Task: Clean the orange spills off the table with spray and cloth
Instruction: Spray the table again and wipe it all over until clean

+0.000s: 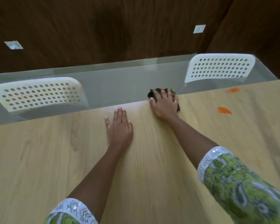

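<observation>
My right hand [164, 105] presses a dark cloth [152, 93] flat against the far edge of the light wooden table [55, 159], fingers spread over it. Most of the cloth is hidden under the hand. My left hand [120, 128] lies flat on the table with straight fingers, a little nearer and to the left, holding nothing. Two orange spills sit to the right of the cloth: one [224, 110] mid-right and one [233, 90] close to the far edge. No spray bottle is in view.
Two white perforated chair backs stand beyond the far edge, one at the left [39, 94] and one at the right [220, 67]. A grey floor and dark wood-panelled wall with sockets lie behind them.
</observation>
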